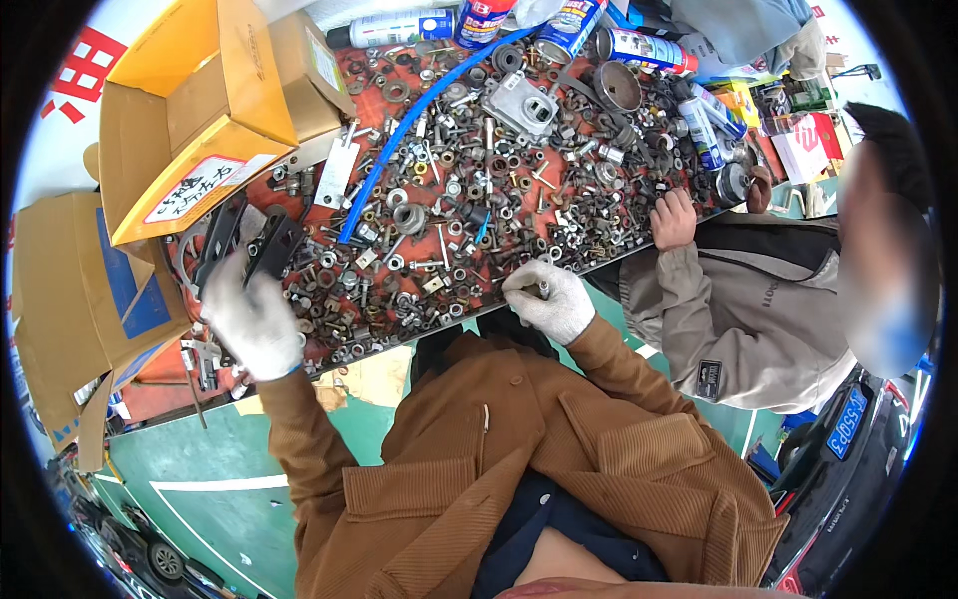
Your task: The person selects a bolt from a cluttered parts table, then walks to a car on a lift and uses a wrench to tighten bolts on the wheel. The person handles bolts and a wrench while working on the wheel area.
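Observation:
My right hand (555,303), in a white glove, is at the table's near edge. Its thumb and fingers are closed on a small metal fastener (544,289) whose exact kind is too small to tell. At the left, my left hand (251,317), also gloved and slightly blurred, reaches toward black metal brackets (276,246), its fingers apart. Whether it touches them I cannot tell. Between and beyond both hands, loose nuts, bolts and washers (424,270) cover the red tabletop (391,108) thickly.
Open cardboard boxes (75,290) and a yellow box (190,150) stand at the left. A blue strip (399,140) crosses the hardware near a grey metal housing (521,106). Spray cans (404,28) line the back. A co-worker (758,299) stands at the right, one hand (674,220) at the table edge.

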Action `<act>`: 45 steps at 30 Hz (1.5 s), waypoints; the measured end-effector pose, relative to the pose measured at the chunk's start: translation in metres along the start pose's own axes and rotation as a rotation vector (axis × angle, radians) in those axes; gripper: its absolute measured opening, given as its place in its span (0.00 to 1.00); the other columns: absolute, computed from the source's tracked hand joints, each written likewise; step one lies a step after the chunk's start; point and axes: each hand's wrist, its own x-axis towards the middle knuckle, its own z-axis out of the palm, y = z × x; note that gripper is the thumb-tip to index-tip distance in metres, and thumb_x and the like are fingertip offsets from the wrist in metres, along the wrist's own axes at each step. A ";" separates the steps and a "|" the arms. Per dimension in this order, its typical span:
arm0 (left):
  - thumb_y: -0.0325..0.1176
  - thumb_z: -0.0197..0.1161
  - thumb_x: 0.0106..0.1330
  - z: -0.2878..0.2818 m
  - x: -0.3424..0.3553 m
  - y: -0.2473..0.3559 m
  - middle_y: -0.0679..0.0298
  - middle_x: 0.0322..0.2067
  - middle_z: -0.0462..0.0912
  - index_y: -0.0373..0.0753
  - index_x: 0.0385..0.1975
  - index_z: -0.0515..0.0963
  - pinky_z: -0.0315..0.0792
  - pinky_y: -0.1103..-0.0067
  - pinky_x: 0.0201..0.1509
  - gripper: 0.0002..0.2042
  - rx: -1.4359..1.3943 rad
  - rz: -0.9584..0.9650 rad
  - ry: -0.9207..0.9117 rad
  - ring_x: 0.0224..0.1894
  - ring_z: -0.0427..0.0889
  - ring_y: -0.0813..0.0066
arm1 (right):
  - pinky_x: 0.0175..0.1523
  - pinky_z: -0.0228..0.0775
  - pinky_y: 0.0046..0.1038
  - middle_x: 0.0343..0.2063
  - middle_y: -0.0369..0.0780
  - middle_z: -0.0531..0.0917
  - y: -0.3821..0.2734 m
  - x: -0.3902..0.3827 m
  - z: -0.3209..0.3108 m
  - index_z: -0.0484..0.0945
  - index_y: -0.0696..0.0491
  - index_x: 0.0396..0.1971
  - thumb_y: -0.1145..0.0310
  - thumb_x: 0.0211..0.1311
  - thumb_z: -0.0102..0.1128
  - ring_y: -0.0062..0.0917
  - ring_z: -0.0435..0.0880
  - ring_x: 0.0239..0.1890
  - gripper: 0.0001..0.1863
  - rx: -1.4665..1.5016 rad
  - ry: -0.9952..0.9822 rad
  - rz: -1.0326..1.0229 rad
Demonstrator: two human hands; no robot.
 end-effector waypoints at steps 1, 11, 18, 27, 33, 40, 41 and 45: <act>0.24 0.64 0.69 0.016 0.004 0.021 0.48 0.53 0.85 0.32 0.55 0.84 0.73 0.61 0.66 0.15 -0.077 0.024 -0.078 0.57 0.82 0.50 | 0.40 0.79 0.25 0.35 0.37 0.88 -0.001 0.001 0.000 0.87 0.56 0.42 0.74 0.65 0.71 0.19 0.85 0.33 0.07 -0.019 0.000 -0.015; 0.39 0.73 0.64 0.133 0.062 0.095 0.55 0.39 0.86 0.48 0.38 0.92 0.74 0.57 0.54 0.07 -0.026 0.213 -0.218 0.46 0.83 0.49 | 0.47 0.81 0.29 0.37 0.39 0.88 -0.002 -0.001 -0.002 0.88 0.54 0.42 0.71 0.64 0.71 0.26 0.89 0.39 0.09 -0.053 -0.001 -0.008; 0.37 0.73 0.57 0.139 0.079 0.099 0.56 0.37 0.85 0.49 0.30 0.93 0.77 0.56 0.50 0.05 0.174 0.229 -0.362 0.44 0.83 0.48 | 0.47 0.80 0.31 0.37 0.39 0.89 -0.005 -0.002 -0.005 0.87 0.52 0.42 0.69 0.63 0.73 0.30 0.89 0.40 0.09 -0.062 -0.009 -0.058; 0.34 0.72 0.59 0.145 0.062 0.076 0.55 0.41 0.87 0.44 0.33 0.89 0.71 0.60 0.61 0.05 -0.157 0.135 -0.271 0.52 0.82 0.51 | 0.47 0.82 0.33 0.37 0.40 0.89 0.009 0.004 -0.009 0.87 0.52 0.42 0.69 0.62 0.73 0.34 0.90 0.40 0.09 -0.081 -0.022 -0.266; 0.22 0.61 0.75 0.107 0.033 0.137 0.55 0.56 0.85 0.32 0.47 0.81 0.75 0.73 0.65 0.06 -0.775 -0.164 -0.344 0.56 0.83 0.70 | 0.46 0.82 0.34 0.37 0.41 0.89 0.010 0.001 -0.012 0.87 0.52 0.42 0.68 0.63 0.72 0.35 0.90 0.40 0.09 -0.095 -0.019 -0.268; 0.25 0.68 0.69 0.144 -0.001 0.262 0.57 0.47 0.87 0.36 0.44 0.83 0.80 0.74 0.53 0.07 -1.022 0.157 -0.655 0.47 0.87 0.67 | 0.50 0.82 0.37 0.40 0.45 0.90 0.009 0.001 -0.012 0.86 0.54 0.47 0.68 0.59 0.73 0.39 0.91 0.44 0.16 -0.135 0.000 -0.281; 0.26 0.69 0.68 0.157 -0.006 0.271 0.56 0.45 0.87 0.37 0.44 0.83 0.80 0.72 0.51 0.07 -1.087 0.170 -0.658 0.46 0.87 0.64 | 0.52 0.82 0.38 0.41 0.46 0.90 0.019 0.002 -0.011 0.85 0.55 0.49 0.68 0.58 0.73 0.39 0.90 0.46 0.18 -0.123 -0.001 -0.293; 0.25 0.69 0.66 0.174 -0.001 0.298 0.57 0.39 0.84 0.37 0.40 0.81 0.80 0.68 0.47 0.06 -1.051 0.293 -0.712 0.42 0.86 0.59 | 0.59 0.81 0.40 0.45 0.47 0.91 0.038 0.002 -0.013 0.85 0.55 0.52 0.67 0.55 0.74 0.41 0.89 0.52 0.23 -0.063 -0.041 -0.277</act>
